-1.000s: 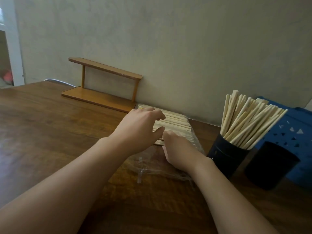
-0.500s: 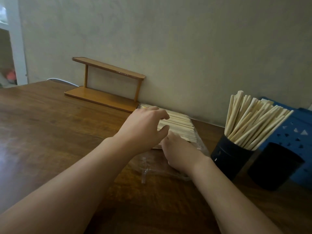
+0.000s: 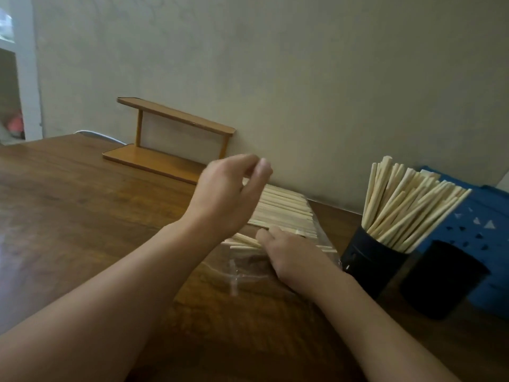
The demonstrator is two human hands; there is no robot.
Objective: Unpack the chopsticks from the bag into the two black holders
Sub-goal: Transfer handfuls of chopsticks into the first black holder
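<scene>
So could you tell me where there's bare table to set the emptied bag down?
Bare brown wooden table lies left of the clear plastic bag, before the wooden two-tier shelf. It is crowded at right: two black holders, one full, one against the blue crate.

Dark brown wooden table (image 3: 82, 216), glossy, pushed against a pale wall. Resting on it at the wall: a small two-tier wooden shelf (image 3: 165, 150), both tiers bare. Right of that, a clear plastic bag (image 3: 248, 271) lying flat, with pale chopsticks (image 3: 281, 210) in a flat row inside, a few askew at the near end. Far right: a black holder (image 3: 369, 263) packed with upright chopsticks, a second black holder (image 3: 440, 279) just beside it, and a blue crate (image 3: 490, 230) behind both.
</scene>
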